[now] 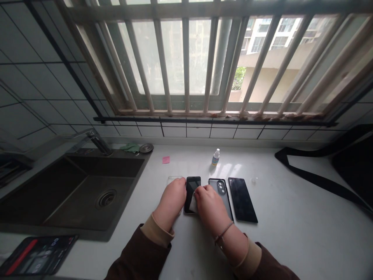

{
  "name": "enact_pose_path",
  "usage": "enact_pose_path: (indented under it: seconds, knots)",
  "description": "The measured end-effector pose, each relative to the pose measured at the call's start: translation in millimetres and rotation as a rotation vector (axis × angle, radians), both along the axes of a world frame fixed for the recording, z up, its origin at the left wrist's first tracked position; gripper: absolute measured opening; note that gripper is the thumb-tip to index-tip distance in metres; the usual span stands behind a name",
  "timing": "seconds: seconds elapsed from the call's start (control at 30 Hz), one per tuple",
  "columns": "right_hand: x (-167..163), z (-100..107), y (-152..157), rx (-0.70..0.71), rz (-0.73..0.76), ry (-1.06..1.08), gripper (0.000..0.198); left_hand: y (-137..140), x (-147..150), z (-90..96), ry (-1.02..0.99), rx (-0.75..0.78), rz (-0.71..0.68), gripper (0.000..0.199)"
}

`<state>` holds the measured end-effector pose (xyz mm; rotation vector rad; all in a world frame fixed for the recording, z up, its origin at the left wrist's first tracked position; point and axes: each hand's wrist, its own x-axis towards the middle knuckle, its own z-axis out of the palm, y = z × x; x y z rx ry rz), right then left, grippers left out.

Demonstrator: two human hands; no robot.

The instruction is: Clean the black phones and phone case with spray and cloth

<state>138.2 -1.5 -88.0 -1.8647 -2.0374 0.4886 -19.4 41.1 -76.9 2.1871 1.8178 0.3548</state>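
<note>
Low in the middle of the frame, the left hand (172,197) lay flat along the left edge of a small black phone (192,186) on the white desk (291,233), its fingers loose and pressing rather than gripping. The right hand (210,204) pinched a small white wipe (192,203) against the lower part of the phone's screen, fingers closed on the cloth. A thin bracelet circled the right wrist, and brown sleeves with tan cuffs covered both forearms.

Just left of the phone, half hidden under the left hand, sat a clear case (174,179). Just right of the right hand lay a dark phone case (222,190) with a camera cut-out, partly covered by that hand, and beside it a longer black phone (242,199), face up. Behind them, toward the centre, stood a small dropper bottle (215,157), with a pink sticky note (166,159) to its left. A dark sink (72,190) with a faucet (99,142) filled the left of the frame, and a black strap (320,181) ran across the right. A barred window (186,58) spanned the top.
</note>
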Motion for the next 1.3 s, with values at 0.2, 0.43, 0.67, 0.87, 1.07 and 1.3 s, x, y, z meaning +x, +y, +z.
enact_pose_path:
  seconds: [0.2, 0.43, 0.67, 0.87, 1.07, 1.3]
  knots:
    - [-1, -5, 1, 0.012, -0.006, 0.039, 0.02, 1, 1, -3.2, 0.014, 0.006, 0.016, 0.026]
    - [0, -9, 0, 0.024, -0.016, 0.034, 0.017, 0, 1, -1.9, 0.018, 0.004, 0.02, 0.024]
    - [2, -7, 0, 0.039, 0.008, 0.0, 0.017, -1, -1, 1.7, 0.023, -0.007, 0.007, 0.022]
    - [18, 8, 5, 0.155, -0.029, -0.049, 0.02, -4, 1, 6.1, 0.074, -0.006, 0.032, 0.022]
    - [51, 18, 19, 0.147, -0.168, -0.319, 0.023, -8, 5, 10.2, 0.128, 0.003, 0.065, 0.024]
    - [63, 18, 23, -0.081, -0.233, -0.399, 0.031, -10, 6, 12.4, 0.134, 0.064, 0.112, 0.024]
